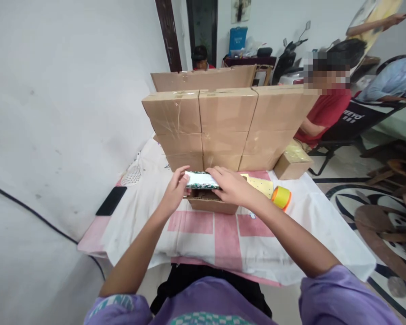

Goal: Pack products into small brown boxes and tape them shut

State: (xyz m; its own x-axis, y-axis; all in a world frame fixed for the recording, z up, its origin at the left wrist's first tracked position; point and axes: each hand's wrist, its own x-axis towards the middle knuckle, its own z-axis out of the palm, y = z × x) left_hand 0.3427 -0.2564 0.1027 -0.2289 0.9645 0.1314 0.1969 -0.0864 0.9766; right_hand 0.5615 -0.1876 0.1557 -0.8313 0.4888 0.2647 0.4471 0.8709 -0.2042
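Note:
Between my two hands is a flat, oblong packet (pixel 201 180) with a white top face and dark green patterned edges; what kind of thing it is I cannot make out. My left hand (pixel 176 188) grips its left end, thumb on top. On its right end my right hand (pixel 230 184) is closed, fingers curled over the edge. Directly below the packet sits a small cardboard box (pixel 213 206) on the cloth-covered table, its top open and partly hidden by the packet and hands.
Behind stands a wall of stacked cardboard boxes (pixel 223 113). A yellow tape roll (pixel 282 197), a yellow dotted sheet (pixel 261 185) and a single box (pixel 292 161) lie to the right. At the left are a black phone (pixel 111 201) and the wall. A person in red (pixel 328 113) sits beyond.

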